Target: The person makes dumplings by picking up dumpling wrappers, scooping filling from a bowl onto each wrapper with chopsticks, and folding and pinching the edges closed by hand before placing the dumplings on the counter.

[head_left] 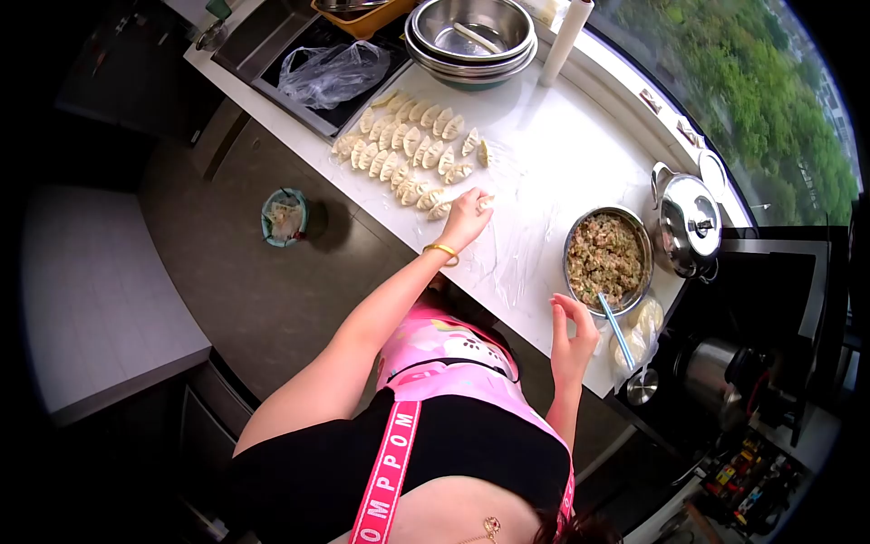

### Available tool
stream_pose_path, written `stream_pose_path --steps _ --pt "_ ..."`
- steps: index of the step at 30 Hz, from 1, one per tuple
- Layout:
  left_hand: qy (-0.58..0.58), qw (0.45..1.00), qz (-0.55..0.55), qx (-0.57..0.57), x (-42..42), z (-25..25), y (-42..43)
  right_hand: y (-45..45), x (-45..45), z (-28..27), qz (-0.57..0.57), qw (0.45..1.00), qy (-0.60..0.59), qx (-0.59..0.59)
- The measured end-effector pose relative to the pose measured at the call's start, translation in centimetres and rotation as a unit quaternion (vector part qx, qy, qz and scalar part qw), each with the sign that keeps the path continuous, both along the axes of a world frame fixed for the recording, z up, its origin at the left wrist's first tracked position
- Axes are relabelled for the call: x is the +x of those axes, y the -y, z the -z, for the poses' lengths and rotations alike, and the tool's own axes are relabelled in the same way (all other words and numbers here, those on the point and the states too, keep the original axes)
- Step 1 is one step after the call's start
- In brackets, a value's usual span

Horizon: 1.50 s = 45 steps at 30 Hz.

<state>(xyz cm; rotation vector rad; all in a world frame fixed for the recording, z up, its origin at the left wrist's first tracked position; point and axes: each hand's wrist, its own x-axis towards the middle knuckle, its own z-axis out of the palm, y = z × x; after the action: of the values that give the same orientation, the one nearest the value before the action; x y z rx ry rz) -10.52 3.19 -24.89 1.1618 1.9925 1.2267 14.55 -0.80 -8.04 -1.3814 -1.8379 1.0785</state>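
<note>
My left hand (468, 218) is closed on a pale dumpling (486, 203), just right of the lower end of the dumpling rows. Several folded dumplings (399, 150) lie in rows on the white counter (517, 245). My right hand (573, 335) is over the counter's front edge, below the metal bowl of filling, its fingers curled and apart with nothing seen between them. The minced filling (605, 257) fills much of the bowl (648, 263). Blue-and-white chopsticks (618, 332) lean on the bowl's lower rim, over a clear bag of dough (642, 332).
Stacked metal bowls (471, 45), a white roll (566, 41) and a clear plastic bag (333, 75) sit at the back. A lidded pot (689, 222) is right of the filling bowl, by the window. A small bin (285, 218) stands on the floor.
</note>
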Motion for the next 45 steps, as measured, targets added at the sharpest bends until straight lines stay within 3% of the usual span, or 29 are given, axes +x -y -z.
stream_pose_path --steps 3,6,8,12,16,21,24,27,29,33,35,38,45 --pt "-0.073 0.997 0.017 0.030 -1.4 2.6 -2.9 0.2 0.1 0.0 0.016 1.000 0.016 -0.005" --pt "-0.193 0.979 0.054 -0.043 -2.4 3.2 -4.4 0.3 0.7 0.3 0.026 0.999 0.021 -0.005" --pt "-0.215 0.973 0.072 -0.037 -3.0 3.9 -4.7 0.6 1.1 0.3 0.035 0.999 0.032 -0.003" --pt "-0.346 0.932 0.100 -0.032 -4.0 4.4 -4.6 0.6 1.9 0.4 0.056 0.998 0.027 0.001" --pt "-0.379 0.921 0.062 -0.069 -3.9 2.8 -4.1 0.6 3.7 1.3 0.078 0.997 0.028 0.002" --pt "-0.295 0.953 0.071 -0.013 -0.4 -0.1 -3.0 2.1 7.8 3.8 0.127 0.991 0.024 -0.031" --pt "-0.252 0.963 0.096 0.011 2.4 -1.7 -1.7 4.1 12.5 5.9 0.160 0.975 0.079 -0.133" --pt "-0.212 0.970 0.119 0.023 4.8 -3.0 -0.5 5.4 18.2 7.6 0.304 0.939 0.161 -0.028" --pt "-0.198 0.971 0.129 0.037 5.9 -3.7 -0.2 4.7 21.7 8.6 0.391 0.910 0.128 0.051" --pt "-0.201 0.966 0.154 0.051 7.4 -5.3 0.4 0.9 25.2 10.7 0.366 0.921 0.112 0.073" --pt "-0.209 0.964 0.155 0.058 8.1 -6.2 0.2 -1.1 26.0 12.6 0.295 0.924 0.198 0.140" --pt "-0.214 0.963 0.145 0.075 9.1 -7.7 0.5 -2.5 25.9 13.3 0.263 0.920 0.251 0.144" --pt "-0.228 0.962 0.128 0.074 10.3 -8.7 2.7 -2.4 26.5 14.8 0.255 0.916 0.269 0.154"
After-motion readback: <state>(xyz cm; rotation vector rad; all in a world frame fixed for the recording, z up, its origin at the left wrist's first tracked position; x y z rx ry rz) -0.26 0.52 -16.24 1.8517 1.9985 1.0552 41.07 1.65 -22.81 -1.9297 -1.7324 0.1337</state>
